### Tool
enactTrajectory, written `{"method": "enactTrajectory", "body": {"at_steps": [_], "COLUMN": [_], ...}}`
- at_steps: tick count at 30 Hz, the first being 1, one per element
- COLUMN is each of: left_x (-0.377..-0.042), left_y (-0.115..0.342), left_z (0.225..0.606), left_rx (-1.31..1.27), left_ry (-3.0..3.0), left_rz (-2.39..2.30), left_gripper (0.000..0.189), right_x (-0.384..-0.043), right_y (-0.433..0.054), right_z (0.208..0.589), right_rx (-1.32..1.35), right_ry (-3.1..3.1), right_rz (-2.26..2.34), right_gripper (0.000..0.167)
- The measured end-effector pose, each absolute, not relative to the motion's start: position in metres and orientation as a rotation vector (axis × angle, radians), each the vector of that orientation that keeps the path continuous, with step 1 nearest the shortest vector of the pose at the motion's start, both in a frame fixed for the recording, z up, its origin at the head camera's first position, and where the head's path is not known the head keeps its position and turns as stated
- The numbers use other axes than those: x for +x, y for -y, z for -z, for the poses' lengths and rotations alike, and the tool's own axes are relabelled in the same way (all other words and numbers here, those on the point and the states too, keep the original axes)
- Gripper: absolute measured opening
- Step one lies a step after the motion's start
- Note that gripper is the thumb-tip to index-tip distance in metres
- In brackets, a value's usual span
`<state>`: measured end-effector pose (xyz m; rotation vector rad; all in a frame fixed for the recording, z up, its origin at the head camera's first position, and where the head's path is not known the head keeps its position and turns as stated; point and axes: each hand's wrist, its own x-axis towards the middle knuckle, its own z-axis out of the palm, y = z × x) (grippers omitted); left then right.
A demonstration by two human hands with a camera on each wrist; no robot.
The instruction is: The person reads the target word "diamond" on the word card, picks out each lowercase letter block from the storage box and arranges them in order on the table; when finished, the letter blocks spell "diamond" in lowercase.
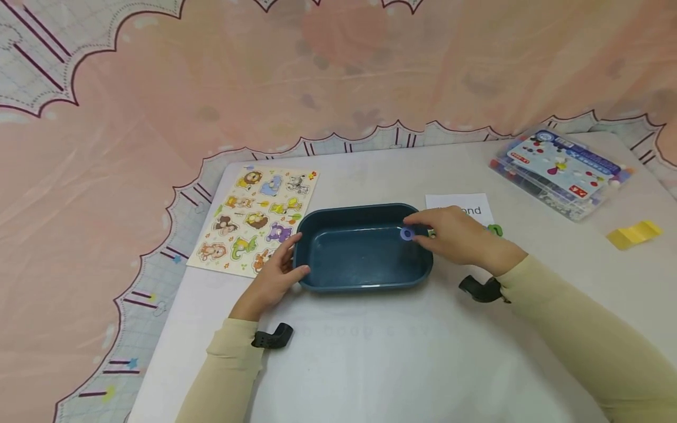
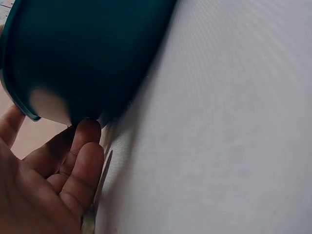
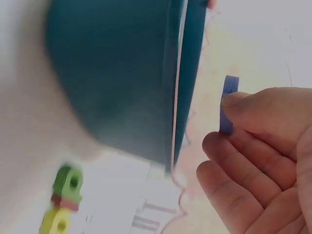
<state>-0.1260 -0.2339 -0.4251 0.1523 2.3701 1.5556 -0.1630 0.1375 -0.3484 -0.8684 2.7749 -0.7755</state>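
My left hand (image 1: 270, 279) grips the left end of a dark teal plastic basin (image 1: 362, 285), thumb at the rim and fingers along the outer wall. Seen from the left wrist, the fingertips (image 2: 87, 134) sit under the basin's end (image 2: 97, 53). Over the basin's right end, my right hand (image 1: 457, 238) pinches a small blue-purple piece with a hole (image 1: 406, 234) between thumb and fingers. That blue piece (image 3: 229, 105) appears edge-on in the right wrist view, beside the basin (image 3: 131, 73). Nothing else shows inside the basin.
A white card (image 1: 465, 202) printed with letters lies partly hidden behind my right hand, with green pieces (image 1: 495, 230) by it. To the left is an animal sticker-style board (image 1: 254, 223). A clear plastic case (image 1: 560, 170) and folded yellow paper (image 1: 634, 235) lie at the right.
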Motion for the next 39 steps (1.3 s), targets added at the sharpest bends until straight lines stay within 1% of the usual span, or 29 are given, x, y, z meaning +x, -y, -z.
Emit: {"method": "enactTrajectory", "body": {"at_steps": [5,16,22,39], "left_x": [-0.126,-0.126,-0.126,-0.124], "left_y": [0.235,0.234,0.235,0.234], "left_z": [0.426,0.426,0.426,0.424], "left_rx": [0.161,0.155,0.142,0.146], "left_ry": [-2.359,-2.381,-2.390,-2.385], "left_rz": [-1.560,-1.546,-1.532,-1.543], "left_gripper": [0.073,0.074,0.073,0.073], "right_x": [-0.162,-0.164,-0.170,-0.181], "right_y": [-0.166,-0.225,-0.254,-0.298], "right_z": [0.349,0.358,0.370,0.393], "right_rx": [-0.859,-0.581,-0.523,-0.312], "right_ry": [-2.841,-2.852,-2.855,-2.771], "right_rz": [0.753,0.586,0.577,0.685], "right_gripper": [0.037,0.047,0.046,0.048]}}
